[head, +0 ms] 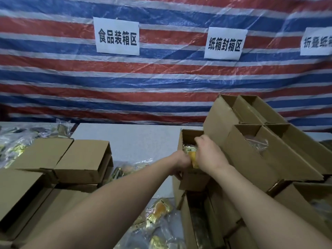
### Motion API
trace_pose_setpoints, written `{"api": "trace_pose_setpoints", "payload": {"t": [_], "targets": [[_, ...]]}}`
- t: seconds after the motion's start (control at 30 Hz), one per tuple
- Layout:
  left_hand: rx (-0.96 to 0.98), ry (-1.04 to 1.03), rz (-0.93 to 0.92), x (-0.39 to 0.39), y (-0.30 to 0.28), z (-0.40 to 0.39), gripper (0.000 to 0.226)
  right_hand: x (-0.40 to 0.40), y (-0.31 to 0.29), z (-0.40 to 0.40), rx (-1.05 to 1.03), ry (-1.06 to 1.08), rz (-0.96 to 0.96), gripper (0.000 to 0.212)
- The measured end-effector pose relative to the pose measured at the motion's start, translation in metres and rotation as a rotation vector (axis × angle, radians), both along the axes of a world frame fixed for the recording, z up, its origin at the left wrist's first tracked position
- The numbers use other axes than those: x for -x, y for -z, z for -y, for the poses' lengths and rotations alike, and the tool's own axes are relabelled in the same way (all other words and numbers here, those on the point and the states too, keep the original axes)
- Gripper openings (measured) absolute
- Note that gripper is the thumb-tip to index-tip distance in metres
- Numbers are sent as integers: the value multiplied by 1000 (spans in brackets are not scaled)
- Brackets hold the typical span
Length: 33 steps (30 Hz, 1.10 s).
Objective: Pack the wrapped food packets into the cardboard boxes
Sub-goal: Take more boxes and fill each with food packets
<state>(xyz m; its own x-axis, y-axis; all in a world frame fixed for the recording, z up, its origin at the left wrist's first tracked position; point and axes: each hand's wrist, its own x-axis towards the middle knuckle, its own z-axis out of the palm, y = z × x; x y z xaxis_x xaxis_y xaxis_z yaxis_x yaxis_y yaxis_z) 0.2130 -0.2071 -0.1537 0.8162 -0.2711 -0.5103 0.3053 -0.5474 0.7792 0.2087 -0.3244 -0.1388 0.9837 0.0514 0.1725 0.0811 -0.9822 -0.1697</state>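
Observation:
Both my hands reach into an open cardboard box (188, 136) standing on the grey table at centre right. A yellow wrapped food packet (193, 155) sits in the box's mouth. My right hand (210, 155) curls over the packet from the right and above. My left hand (180, 163) grips the box's near left edge beside the packet, its fingers partly hidden. More wrapped packets (158, 211) lie loose on the table below my left forearm.
Open boxes (255, 155) holding packets are stacked leaning at the right. Empty boxes (80, 159) lie on their sides at the left, with a heap of packets (16, 141) behind them. The grey table (129, 139) stands before a striped tarp wall with paper signs.

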Motion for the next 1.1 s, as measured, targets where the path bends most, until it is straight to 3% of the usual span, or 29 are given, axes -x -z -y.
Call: {"api": "trace_pose_setpoints", "payload": {"t": [0.1, 0.37, 0.63, 0.87, 1.0, 1.1], "targets": [[13, 30, -64, -11, 8, 10, 42, -7, 10, 5, 20, -55, -158, 13], [-46, 16, -39, -35, 20, 24, 23, -17, 33, 7, -5, 47, -143, 12], [-63, -14, 8, -36, 29, 27, 41, -18, 43, 16, -153, 125, -166, 18], [-23, -22, -36, -31, 33, 17, 74, -11, 42, 17, -237, 134, -165, 24], [-13, -77, 3, -21, 39, -4, 72, -4, 40, 14, -231, 165, -143, 29], [53, -143, 78, -5, 44, -33, 56, 3, 33, 5, -250, 143, -1, 26]]}}
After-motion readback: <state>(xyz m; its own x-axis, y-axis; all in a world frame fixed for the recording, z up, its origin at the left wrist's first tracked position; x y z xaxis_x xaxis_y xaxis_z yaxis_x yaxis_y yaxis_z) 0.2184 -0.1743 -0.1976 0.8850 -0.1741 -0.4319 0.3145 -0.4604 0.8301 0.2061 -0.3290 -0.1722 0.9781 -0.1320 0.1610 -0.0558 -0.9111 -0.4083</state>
